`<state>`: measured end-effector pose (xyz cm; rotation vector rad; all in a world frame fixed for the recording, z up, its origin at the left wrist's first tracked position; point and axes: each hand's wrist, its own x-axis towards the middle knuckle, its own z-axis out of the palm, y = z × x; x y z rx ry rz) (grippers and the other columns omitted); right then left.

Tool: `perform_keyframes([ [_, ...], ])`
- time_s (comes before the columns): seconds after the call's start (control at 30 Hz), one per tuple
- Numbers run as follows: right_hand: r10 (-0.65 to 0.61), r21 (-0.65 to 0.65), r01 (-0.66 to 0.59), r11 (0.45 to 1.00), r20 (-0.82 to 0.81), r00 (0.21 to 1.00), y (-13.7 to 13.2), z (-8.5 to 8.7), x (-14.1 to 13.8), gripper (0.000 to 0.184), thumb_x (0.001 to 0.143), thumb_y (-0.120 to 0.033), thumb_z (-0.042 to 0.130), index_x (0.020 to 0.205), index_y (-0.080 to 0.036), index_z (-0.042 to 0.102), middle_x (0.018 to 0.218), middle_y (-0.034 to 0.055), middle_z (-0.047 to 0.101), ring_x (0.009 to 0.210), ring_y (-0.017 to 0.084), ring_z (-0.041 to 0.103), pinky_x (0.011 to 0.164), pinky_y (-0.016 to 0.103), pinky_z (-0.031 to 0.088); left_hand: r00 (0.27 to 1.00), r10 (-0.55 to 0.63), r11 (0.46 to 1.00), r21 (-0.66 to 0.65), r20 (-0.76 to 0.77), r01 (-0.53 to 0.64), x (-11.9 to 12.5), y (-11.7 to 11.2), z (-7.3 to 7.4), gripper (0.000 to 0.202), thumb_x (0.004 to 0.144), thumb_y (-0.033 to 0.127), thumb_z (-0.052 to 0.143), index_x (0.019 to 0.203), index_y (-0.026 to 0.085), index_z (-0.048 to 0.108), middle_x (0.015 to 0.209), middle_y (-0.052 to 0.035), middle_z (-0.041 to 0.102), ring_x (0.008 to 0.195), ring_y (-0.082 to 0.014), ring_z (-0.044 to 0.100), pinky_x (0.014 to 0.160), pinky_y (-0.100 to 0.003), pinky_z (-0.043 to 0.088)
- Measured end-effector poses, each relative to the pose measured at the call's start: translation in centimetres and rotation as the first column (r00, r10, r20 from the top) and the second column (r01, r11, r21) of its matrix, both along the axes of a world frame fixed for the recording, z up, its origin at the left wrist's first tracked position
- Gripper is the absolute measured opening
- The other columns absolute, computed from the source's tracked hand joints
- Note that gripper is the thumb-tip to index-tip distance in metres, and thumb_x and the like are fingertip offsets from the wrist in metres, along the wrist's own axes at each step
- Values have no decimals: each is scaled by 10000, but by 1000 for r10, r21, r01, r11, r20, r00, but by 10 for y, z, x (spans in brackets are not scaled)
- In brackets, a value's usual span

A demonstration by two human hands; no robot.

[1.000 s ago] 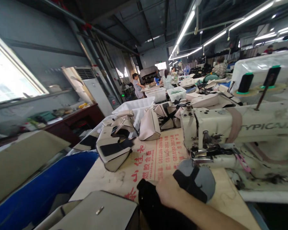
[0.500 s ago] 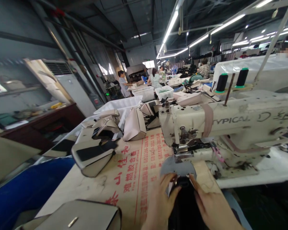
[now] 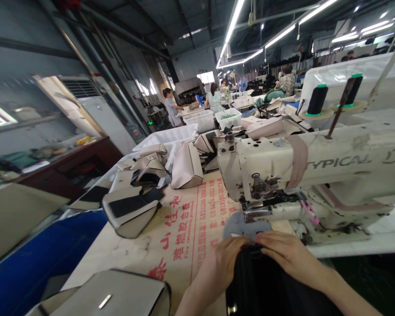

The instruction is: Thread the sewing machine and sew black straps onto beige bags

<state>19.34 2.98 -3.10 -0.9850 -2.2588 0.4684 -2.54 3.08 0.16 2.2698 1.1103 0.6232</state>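
Black fabric piece (image 3: 270,285) held in both hands at the near edge of the table (image 3: 125,254), under the sewing machine (image 3: 309,175).

Left hand (image 3: 222,265) and right hand (image 3: 283,254) pinch its top edge with closed fingertips, just beside the grey round piece (image 3: 242,224) (partly under the machine head). Risk, as judged: fingertips so near the presser foot could be caught, or the pieces could shift out of line.

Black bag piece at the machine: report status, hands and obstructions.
Left hand and right hand both pinching black bag piece at its top edge. Grey part sits under sewing machine head. Nothing between hands and machine.
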Motion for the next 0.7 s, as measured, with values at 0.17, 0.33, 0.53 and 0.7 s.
perform_keyframes([
  [0.17,-35,-113,34,993,-3,999,9,-1,-3,281,929,-263,361,998,-166,615,926,73,666,861,183,609,771,317,509,996,75,997,-35,58,-73,-3,5,-8,215,863,233,464,1078,230,476,1053,-42,630,974,-175,595,852,-325,492],
  [0.33,-68,-162,63,985,-28,997,13,-8,-7,264,927,-279,368,927,-157,602,843,59,646,804,172,597,735,292,486,956,198,948,206,215,-243,9,6,-37,237,849,177,486,1080,232,490,984,-36,647,925,-158,617,810,-280,515],
  [0.53,-68,-179,60,982,-43,997,18,-9,-6,263,926,-285,375,882,-165,604,830,46,643,784,167,593,715,281,478,997,-38,980,200,65,24,11,20,-31,365,884,117,368,1200,249,494,1026,-42,624,940,-124,597,816,-238,520],
  [0.7,-89,-175,82,981,-34,995,18,-11,-8,271,926,-273,371,907,-167,620,857,53,648,806,177,592,731,294,480,1000,26,979,202,2,-26,13,24,-18,339,877,125,360,1168,209,512,1071,-84,570,1019,-179,541,868,-335,510],
])
